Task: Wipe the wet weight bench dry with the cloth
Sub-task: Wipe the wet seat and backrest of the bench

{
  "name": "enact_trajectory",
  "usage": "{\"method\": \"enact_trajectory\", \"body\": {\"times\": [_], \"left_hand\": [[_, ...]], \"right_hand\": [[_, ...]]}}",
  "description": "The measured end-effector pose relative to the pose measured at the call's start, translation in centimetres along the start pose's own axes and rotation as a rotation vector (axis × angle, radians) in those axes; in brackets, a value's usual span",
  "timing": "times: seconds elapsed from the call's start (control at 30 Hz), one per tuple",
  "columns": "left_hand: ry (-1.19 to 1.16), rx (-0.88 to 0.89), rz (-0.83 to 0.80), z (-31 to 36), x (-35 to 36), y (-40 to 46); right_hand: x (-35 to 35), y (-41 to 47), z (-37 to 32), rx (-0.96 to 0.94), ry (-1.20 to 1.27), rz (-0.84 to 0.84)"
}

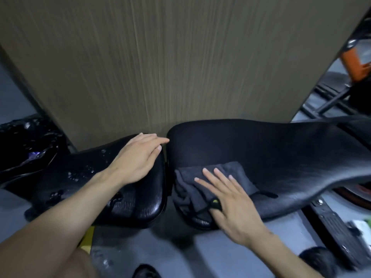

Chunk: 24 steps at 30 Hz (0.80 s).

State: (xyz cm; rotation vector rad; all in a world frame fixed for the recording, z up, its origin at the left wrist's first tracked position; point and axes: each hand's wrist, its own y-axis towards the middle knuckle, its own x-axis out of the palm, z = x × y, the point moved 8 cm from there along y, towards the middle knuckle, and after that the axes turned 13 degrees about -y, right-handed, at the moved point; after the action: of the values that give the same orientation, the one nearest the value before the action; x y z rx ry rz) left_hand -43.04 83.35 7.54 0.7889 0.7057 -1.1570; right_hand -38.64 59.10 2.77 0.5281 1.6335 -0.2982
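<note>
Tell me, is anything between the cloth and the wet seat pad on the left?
Yes. The left hand rests flat on the seat pad, between the cloth and the droplets. A gap between pads also separates them. The right hand presses the cloth flat.

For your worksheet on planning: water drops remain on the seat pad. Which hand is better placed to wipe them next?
Probably the right hand: it already presses the cloth, beside the wet seat pad. The left hand rests there bare.
</note>
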Motion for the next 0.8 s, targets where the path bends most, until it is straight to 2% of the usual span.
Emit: {"method": "enact_trajectory", "body": {"times": [0.07, 0.13, 0.2, 0.27, 0.37, 0.43, 0.5, 0.6, 0.7, 0.73, 0.8], "left_hand": [[-0.002, 0.032, -0.012, 0.1, 0.0, -0.8], [-0.003, 0.050, -0.014, 0.0, -0.4, -1.9], [-0.002, 0.059, -0.007, -0.2, -1.1, -2.9], [-0.002, 0.061, 0.002, -0.4, -1.8, -3.5], [-0.001, 0.066, 0.012, -0.2, -2.2, -3.5], [-0.006, 0.075, 0.016, 0.4, -2.4, -3.3], [-0.009, 0.096, 0.014, 1.4, -2.2, -3.2], [-0.008, 0.137, 0.000, 2.5, -2.0, -3.8], [0.030, 0.146, -0.013, 2.4, -2.6, -5.3], [0.038, 0.139, -0.010, 2.2, -2.9, -5.7], [0.044, 0.127, 0.008, 1.9, -3.7, -6.4]], "right_hand": [[-0.7, 2.2, 4.0, 0.116, -0.014, 0.056], [-0.8, 4.5, 8.4, 0.379, -0.034, 0.055], [-0.2, 5.1, 8.4, 0.529, -0.062, 0.047], [0.2, 3.8, 4.3, 0.453, -0.067, 0.088], [0.9, -1.7, -3.0, 0.226, -0.040, 0.075], [0.5, -4.5, -3.8, 0.160, -0.038, 0.056], [-0.4, -5.6, -1.1, 0.203, -0.004, 0.092], [-1.7, -6.9, 3.3, 0.463, 0.051, 0.192], [-0.8, -7.1, 2.1, 0.668, 0.022, 0.251], [-0.2, -6.7, 0.3, 0.668, 0.006, 0.251], [1.1, -4.9, -4.8, 0.547, -0.025, 0.246]]}}
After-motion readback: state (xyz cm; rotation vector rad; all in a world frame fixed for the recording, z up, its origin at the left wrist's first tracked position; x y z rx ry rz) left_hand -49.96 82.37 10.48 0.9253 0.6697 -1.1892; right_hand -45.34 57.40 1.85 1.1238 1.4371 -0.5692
